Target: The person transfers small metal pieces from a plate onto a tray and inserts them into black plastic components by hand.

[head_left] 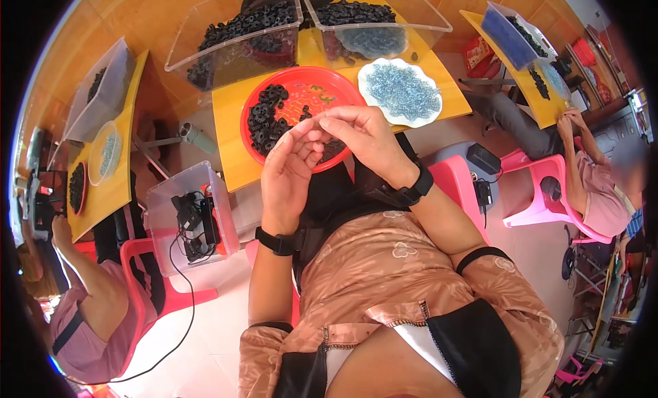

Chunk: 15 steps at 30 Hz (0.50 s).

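Observation:
My left hand (289, 158) is raised over the near side of a red round tray (353, 89), palm turned up and fingers curled. My right hand (367, 139) meets it from the right, thumb and index finger pinched at the left fingertips. Whatever sits between the fingertips is too small to make out. Small black ring-like parts (267, 120) are heaped in the left of the tray, with more partly hidden behind my hands. Right of the tray is a white scalloped plate (367, 72) covered with small clear bluish pieces (404, 93).
Two clear bins (240, 67) (384, 38) with black parts stand at the back of the yellow table (223, 148). A clear box (161, 220) of cables is on the floor at left. People sit at side tables on pink chairs (541, 206).

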Available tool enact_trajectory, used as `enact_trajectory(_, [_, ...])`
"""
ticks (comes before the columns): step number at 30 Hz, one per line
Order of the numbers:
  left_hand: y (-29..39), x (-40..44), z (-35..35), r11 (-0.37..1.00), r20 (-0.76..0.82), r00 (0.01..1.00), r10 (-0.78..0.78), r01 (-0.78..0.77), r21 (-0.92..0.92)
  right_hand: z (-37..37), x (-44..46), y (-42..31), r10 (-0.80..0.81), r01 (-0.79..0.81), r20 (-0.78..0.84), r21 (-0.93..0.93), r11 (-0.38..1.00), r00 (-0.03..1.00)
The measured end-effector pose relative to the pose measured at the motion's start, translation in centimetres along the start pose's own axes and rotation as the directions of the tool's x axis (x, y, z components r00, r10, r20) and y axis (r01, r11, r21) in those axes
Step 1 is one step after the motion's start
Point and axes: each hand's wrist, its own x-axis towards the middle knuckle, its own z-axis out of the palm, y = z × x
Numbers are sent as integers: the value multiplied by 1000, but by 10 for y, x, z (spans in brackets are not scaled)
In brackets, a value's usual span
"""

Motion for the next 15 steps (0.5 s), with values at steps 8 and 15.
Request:
enact_trajectory(8, [-5,-1,-3,995,-68,995,75,-70,66,-6,-3,13,57,-58,-5,-75,995,998])
enact_trajectory(15, [-5,-2,-6,981,-143,989,49,-21,193,-16,-3,25,70,-69,-12,16,997,998])
